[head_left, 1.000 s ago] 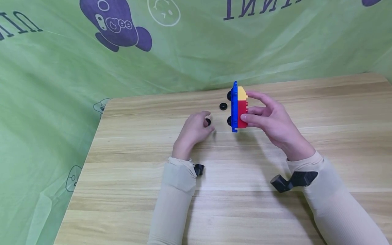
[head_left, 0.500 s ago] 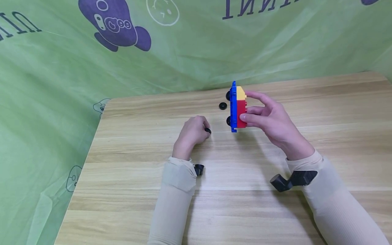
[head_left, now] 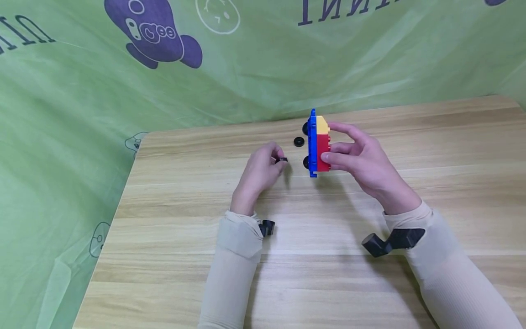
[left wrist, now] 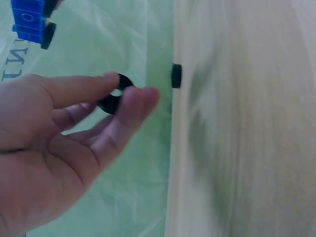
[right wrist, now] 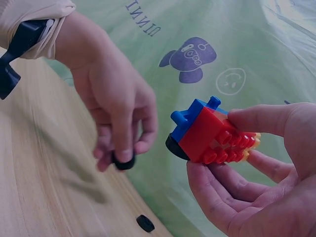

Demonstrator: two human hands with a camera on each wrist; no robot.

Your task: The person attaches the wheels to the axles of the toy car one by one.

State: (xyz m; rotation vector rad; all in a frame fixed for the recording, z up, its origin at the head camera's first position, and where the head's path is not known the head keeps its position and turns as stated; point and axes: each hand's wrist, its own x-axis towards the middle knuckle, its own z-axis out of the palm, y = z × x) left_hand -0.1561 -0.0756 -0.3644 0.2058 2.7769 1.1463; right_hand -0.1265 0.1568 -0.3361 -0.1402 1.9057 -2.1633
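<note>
My left hand (head_left: 260,170) is above the table and pinches a small black toy wheel (left wrist: 109,105) between thumb and fingers. The wheel's centre hole shows in the left wrist view. Across from it, my right hand (head_left: 371,167) grips a toy brick car (head_left: 323,153), tipped so its wheeled underside faces left. The car has a blue base (head_left: 312,146), a studded red brick (right wrist: 210,138) and a yellow sloped brick (head_left: 322,124). Two black wheels show on the base; its other side is hidden. Another loose black wheel (head_left: 298,141) lies on the table behind my left hand.
The wooden table (head_left: 172,256) ends at the back against a green printed cloth (head_left: 255,77), which also hangs along its left side. Black wrist cameras (head_left: 394,242) sit on both sleeves.
My left hand first drew back toward me, then moved away again, closer to the loose wheel. The held wheel has turned in its fingers. The right hand and the car have hardly moved.
</note>
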